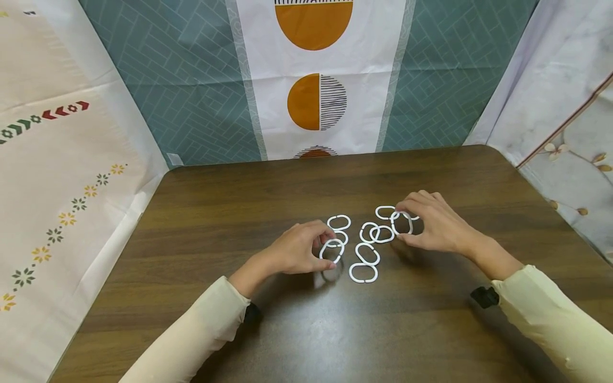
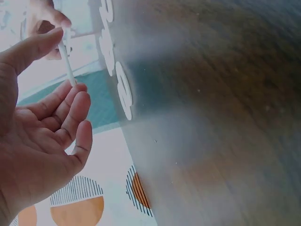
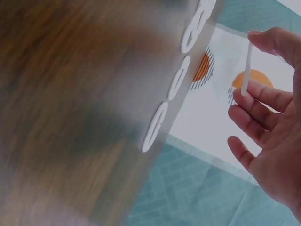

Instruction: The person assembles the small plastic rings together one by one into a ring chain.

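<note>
Pinching white ring (image 2: 67, 62) in left hand (image 1: 299, 249), second ring (image 3: 246, 70) in right hand (image 1: 435, 223). Might slip if gripped too lightly, or knock loose rings (image 1: 366, 264) if lowered carelessly.

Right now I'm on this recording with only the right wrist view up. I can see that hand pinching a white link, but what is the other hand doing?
Observer: In the head view, the left hand is pinching a white link of its own.
Operator: Is that one resting on the table?
Observer: No, the left wrist view shows it held up, clear of the tabletop.
Operator: Is any clothing visible?
Observer: Yes, the head view shows long pale sleeves.
</note>
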`<action>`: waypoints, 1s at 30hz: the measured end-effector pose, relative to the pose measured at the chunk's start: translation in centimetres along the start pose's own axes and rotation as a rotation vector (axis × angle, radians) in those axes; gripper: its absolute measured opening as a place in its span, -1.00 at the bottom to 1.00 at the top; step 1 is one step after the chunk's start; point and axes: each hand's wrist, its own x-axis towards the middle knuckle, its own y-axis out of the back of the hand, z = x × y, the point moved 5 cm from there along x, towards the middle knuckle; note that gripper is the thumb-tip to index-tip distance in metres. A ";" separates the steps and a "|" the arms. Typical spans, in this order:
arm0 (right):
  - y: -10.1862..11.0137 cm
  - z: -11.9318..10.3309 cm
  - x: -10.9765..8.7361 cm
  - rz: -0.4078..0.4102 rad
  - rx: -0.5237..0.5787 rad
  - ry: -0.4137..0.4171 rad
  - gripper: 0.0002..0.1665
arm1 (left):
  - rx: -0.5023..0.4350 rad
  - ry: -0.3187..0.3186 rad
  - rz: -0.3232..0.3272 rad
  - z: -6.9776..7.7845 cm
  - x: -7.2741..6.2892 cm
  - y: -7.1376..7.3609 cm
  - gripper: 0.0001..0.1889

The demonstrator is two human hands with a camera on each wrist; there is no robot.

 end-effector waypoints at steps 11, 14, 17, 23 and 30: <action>0.3 -1.9 1.0 0.079 0.058 0.071 -0.40 | -0.047 0.052 0.066 -0.3 0.4 0.6 -0.48; 0.2 -2.4 1.2 0.084 0.064 0.093 -0.40 | -0.047 0.041 0.081 -0.1 0.6 0.7 -0.48; 0.2 -3.0 1.4 0.084 0.069 0.108 -0.41 | -0.047 0.028 0.094 0.0 0.7 0.8 -0.49; 0.0 -4.0 1.8 0.081 0.087 0.121 -0.43 | -0.074 0.027 0.102 0.0 0.9 0.9 -0.51; -0.4 -5.1 2.2 0.085 0.109 0.163 -0.42 | -0.100 0.037 0.106 0.2 1.0 1.0 -0.51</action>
